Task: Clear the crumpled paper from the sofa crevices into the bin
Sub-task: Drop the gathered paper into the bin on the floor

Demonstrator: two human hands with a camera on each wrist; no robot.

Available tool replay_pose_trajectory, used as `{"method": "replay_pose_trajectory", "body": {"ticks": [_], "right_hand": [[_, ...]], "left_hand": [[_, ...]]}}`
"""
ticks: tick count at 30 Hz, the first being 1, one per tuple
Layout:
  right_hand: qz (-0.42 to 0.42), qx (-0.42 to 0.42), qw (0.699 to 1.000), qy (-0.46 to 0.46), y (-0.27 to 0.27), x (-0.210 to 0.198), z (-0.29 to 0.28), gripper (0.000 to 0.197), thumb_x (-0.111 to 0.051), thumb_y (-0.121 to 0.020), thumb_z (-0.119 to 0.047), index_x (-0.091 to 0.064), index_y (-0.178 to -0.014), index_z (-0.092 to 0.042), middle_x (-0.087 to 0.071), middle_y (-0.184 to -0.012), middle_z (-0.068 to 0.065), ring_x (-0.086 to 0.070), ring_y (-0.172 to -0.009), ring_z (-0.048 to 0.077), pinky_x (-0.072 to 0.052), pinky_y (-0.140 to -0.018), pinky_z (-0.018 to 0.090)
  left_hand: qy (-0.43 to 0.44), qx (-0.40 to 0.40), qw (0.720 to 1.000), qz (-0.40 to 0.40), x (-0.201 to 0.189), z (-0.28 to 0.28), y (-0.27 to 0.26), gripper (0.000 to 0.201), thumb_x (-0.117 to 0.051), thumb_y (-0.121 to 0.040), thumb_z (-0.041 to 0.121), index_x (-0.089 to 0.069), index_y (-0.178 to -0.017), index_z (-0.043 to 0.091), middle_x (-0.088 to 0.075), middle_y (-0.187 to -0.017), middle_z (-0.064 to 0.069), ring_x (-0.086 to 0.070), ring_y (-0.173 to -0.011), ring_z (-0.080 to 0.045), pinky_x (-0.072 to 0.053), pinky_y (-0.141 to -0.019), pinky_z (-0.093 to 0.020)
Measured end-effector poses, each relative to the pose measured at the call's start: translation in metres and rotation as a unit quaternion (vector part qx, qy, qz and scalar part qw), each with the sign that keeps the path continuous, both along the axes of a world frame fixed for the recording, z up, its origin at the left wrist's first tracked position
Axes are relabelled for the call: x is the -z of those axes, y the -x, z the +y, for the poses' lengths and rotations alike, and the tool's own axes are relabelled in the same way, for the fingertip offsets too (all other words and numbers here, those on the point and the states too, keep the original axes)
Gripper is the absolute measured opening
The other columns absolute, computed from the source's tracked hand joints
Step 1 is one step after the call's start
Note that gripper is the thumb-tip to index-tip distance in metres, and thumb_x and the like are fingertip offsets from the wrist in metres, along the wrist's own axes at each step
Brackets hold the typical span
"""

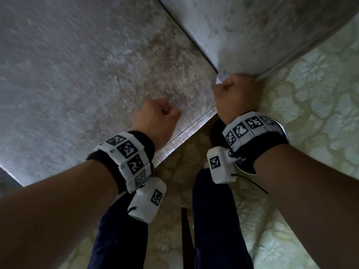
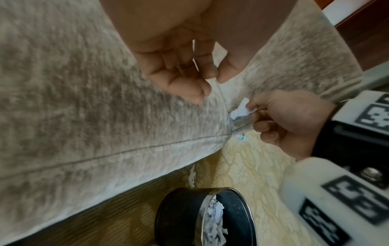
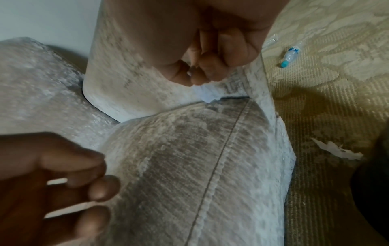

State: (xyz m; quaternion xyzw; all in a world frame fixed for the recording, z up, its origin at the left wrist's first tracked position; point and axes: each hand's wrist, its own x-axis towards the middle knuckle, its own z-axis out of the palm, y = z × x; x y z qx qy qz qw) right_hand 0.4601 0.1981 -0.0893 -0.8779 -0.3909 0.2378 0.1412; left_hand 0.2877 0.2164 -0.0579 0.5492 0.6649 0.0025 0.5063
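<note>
A white crumpled paper (image 2: 241, 109) sticks out of the crevice where the grey sofa seat cushion (image 1: 97, 74) meets the armrest (image 1: 262, 35). My right hand (image 2: 253, 110) pinches this paper at the front end of the crevice; in the right wrist view the paper (image 3: 207, 95) shows just below the curled fingers (image 3: 210, 69). My left hand (image 1: 165, 111) hovers over the cushion's front edge, fingers loosely curled and holding nothing. The black round bin (image 2: 179, 214) stands on the carpet below the cushion, with several white paper scraps inside.
A patterned cream carpet (image 1: 310, 113) lies in front of the sofa. A small clear bottle with a blue cap (image 3: 290, 56) and a torn paper scrap (image 3: 336, 150) lie on it. My legs in dark trousers (image 1: 211, 220) stand beside the bin.
</note>
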Motion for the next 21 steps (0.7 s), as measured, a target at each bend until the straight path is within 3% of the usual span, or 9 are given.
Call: {"method": "replay_pose_trajectory", "body": {"ticks": [3, 7, 10, 13, 16, 19, 21], "right_hand": [[0.040, 0.015, 0.999, -0.010, -0.011, -0.012, -0.026, 0.023, -0.060, -0.088, -0.030, -0.067, -0.072, -0.015, -0.051, -0.055, -0.006, -0.041, -0.049, 0.009, -0.025, -0.046, 0.017], [0.083, 0.049, 0.995, 0.015, -0.035, -0.015, -0.078, 0.015, -0.061, -0.087, -0.029, -0.062, -0.074, -0.021, -0.050, -0.058, -0.013, -0.047, -0.058, 0.010, -0.026, -0.051, 0.023], [0.092, 0.080, 0.992, 0.040, -0.061, -0.004, -0.118, 0.017, -0.061, -0.086, -0.028, -0.057, -0.070, -0.024, -0.051, -0.056, -0.013, -0.048, -0.054, 0.004, -0.029, -0.049, 0.018], [0.067, 0.107, 0.988, 0.086, -0.090, 0.004, -0.151, 0.013, -0.059, -0.088, -0.028, -0.062, -0.076, -0.023, -0.063, -0.071, -0.003, -0.056, -0.067, 0.017, -0.030, -0.063, 0.021], [0.067, 0.145, 0.982, 0.103, -0.112, 0.016, -0.180, 0.018, -0.059, -0.088, -0.026, -0.071, -0.089, -0.014, -0.072, -0.088, 0.008, -0.065, -0.084, 0.027, -0.036, -0.069, 0.023], [0.106, 0.135, 0.977, 0.126, -0.121, 0.033, -0.202, 0.027, -0.056, -0.088, -0.035, -0.072, -0.083, -0.013, -0.072, -0.086, 0.009, -0.067, -0.084, 0.029, -0.052, -0.076, 0.032], [0.127, 0.123, 0.975, 0.136, -0.126, 0.035, -0.210, 0.035, -0.054, -0.090, -0.042, -0.072, -0.086, -0.012, -0.072, -0.094, 0.007, -0.066, -0.090, 0.027, -0.052, -0.082, 0.034]], "left_hand": [[0.003, 0.021, 1.000, -0.003, -0.002, -0.008, -0.017, 0.027, -0.052, -0.073, 0.035, -0.066, -0.073, 0.011, -0.072, -0.074, -0.007, -0.070, -0.074, -0.029, -0.060, -0.070, -0.047], [0.014, 0.069, 0.997, -0.009, -0.003, -0.021, -0.053, 0.019, -0.054, -0.076, 0.034, -0.064, -0.067, 0.020, -0.071, -0.074, -0.004, -0.070, -0.073, -0.028, -0.061, -0.070, -0.049], [0.024, 0.096, 0.995, -0.007, -0.005, -0.034, -0.085, 0.021, -0.055, -0.079, 0.037, -0.060, -0.064, 0.023, -0.071, -0.078, -0.007, -0.070, -0.077, -0.031, -0.061, -0.072, -0.052], [0.013, 0.135, 0.991, 0.003, -0.001, -0.050, -0.112, 0.023, -0.057, -0.090, 0.028, -0.063, -0.072, 0.015, -0.072, -0.082, -0.010, -0.069, -0.075, -0.030, -0.060, -0.074, -0.047], [0.019, 0.166, 0.986, 0.018, 0.004, -0.069, -0.134, 0.022, -0.055, -0.091, 0.027, -0.065, -0.078, 0.013, -0.072, -0.085, -0.010, -0.069, -0.077, -0.030, -0.060, -0.077, -0.046], [0.030, 0.173, 0.984, 0.030, 0.008, -0.085, -0.152, 0.021, -0.056, -0.089, 0.027, -0.066, -0.080, 0.012, -0.071, -0.087, -0.011, -0.069, -0.084, -0.034, -0.059, -0.080, -0.050], [0.032, 0.175, 0.983, 0.037, 0.008, -0.094, -0.163, 0.019, -0.057, -0.089, 0.025, -0.066, -0.081, 0.010, -0.072, -0.088, -0.011, -0.069, -0.086, -0.035, -0.059, -0.081, -0.049]]}}
